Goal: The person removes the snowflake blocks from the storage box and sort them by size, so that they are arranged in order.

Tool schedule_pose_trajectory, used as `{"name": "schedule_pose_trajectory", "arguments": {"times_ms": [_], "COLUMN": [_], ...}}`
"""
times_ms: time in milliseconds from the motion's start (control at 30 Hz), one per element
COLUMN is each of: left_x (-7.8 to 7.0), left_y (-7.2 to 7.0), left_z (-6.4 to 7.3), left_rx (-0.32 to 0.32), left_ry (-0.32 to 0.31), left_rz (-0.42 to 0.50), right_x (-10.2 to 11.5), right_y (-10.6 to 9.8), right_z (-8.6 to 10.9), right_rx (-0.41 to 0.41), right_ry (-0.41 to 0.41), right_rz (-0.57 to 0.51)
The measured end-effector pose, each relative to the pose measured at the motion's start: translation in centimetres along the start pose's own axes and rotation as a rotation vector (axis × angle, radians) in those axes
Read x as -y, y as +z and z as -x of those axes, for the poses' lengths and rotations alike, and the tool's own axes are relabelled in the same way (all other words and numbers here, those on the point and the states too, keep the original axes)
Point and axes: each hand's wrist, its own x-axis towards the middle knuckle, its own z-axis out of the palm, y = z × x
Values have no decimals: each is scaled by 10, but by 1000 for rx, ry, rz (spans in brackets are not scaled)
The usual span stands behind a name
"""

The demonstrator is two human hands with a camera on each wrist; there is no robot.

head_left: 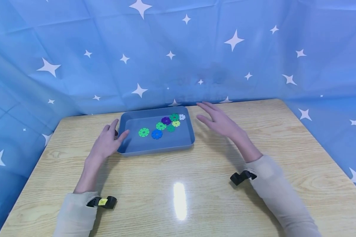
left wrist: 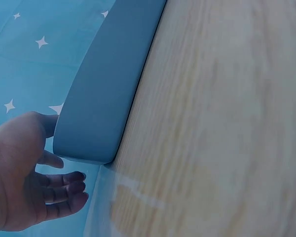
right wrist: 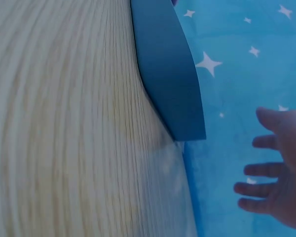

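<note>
A blue-grey tray (head_left: 155, 152) lies near the table's back edge. Inside are several slotted plastic discs, among them a blue disc (head_left: 157, 134), a light green disc (head_left: 143, 132), a purple disc (head_left: 166, 120), a yellow disc (head_left: 176, 123) and a white disc (head_left: 182, 117). My left hand (head_left: 105, 143) is at the tray's left end, thumb reaching over the rim and the other fingers loosely bent outside; whether it touches cannot be told. To the right of the tray, apart from it, my right hand (head_left: 218, 121) hovers with spread fingers, holding nothing.
The wooden table (head_left: 154, 191) extends in front of the tray and to both sides. A blue curtain (head_left: 166, 39) with white stars hangs behind it. Small black devices are strapped at the left wrist (head_left: 106, 202) and right wrist (head_left: 240, 177).
</note>
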Motion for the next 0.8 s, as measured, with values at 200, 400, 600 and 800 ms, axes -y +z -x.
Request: {"name": "schedule_pose_trajectory", "arguments": {"times_ms": [200,400,600,800], "left_x": [1,3,7,12], "left_y": [2,3,6,9], "left_z": [0,-1,-5,-7], "left_rx": [-1,-7,-28,-40], "left_ry": [34,68,97,99], "left_rz": [37,74,120,200], "right_x": [11,23,31,40], "right_y": [9,19,30,41], "right_z": [-10,-21,-33,-41], "right_rx": [8,36,60,72], "right_ry": [-42,-55,-96,-130], "right_rz": [-31,-73,-100,-118]}}
